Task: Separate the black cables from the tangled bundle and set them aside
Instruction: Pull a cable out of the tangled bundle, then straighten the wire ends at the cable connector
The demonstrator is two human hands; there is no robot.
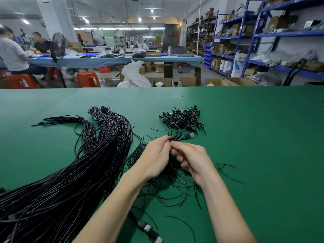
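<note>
Head view of a green table (263, 137) on which black cables are being sorted. The left hand (155, 156) and the right hand (192, 159) meet above the middle of the table, fingers curled, both pinching one coiled black cable (177, 135) between them; the loops of this cable rise just beyond the fingertips, and its USB plug (189, 136) projects to the right, clear of the table surface. Under and around both hands lies a loose tangle of thin black wires (168, 179), strands of which spread toward the near edge and to the right. To the left, a large bundle of long black cables (78, 172) runs from the near left corner diagonally toward the table centre, where it splits into several tied tails ending at the far side. Beyond the hands, apart from the tangle, sits a small heap of coiled cables (182, 118), several showing plugs. At the near edge, between the forearms, two further USB connectors (150, 232) lie on the table, attached to cables that lead back toward the large bundle. Behind the table: cardboard boxes (185, 81) on the floor, a red stool (87, 78), blue shelving (263, 41) at right, and two seated persons (14, 55) at a long blue-covered bench (114, 60) at left.
</note>
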